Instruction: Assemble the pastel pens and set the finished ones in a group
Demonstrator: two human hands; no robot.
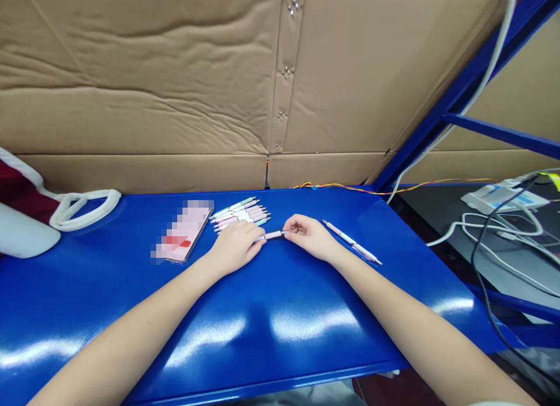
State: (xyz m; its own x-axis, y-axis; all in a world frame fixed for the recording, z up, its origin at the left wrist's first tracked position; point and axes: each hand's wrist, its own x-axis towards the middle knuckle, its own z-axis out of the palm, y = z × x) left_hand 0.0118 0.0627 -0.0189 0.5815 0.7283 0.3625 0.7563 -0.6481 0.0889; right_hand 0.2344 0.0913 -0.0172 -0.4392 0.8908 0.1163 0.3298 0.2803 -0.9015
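Between my two hands a slim pink pen (273, 235) lies roughly level, just above or on the blue table. My left hand (235, 245) grips its left end between thumb and fingers. At the pen's right end, my right hand (304, 234) pinches the metal tip with thumb and forefinger. Behind my left hand lies a bunch of pens (245, 210) in pink, white and pale green, partly covered by that hand. To the right of my right wrist rests a white and pink pen (350, 241), slanting, with what seems to be another alongside.
A pink phone-like slab (188, 231), partly pixelated, lies left of the pens. A pale cylinder (26, 237) and a white strap (83, 210) sit at the far left. Cardboard (153, 73) walls the back. Cables (511, 231) tangle on a grey surface at right, beside a blue frame (464, 67).
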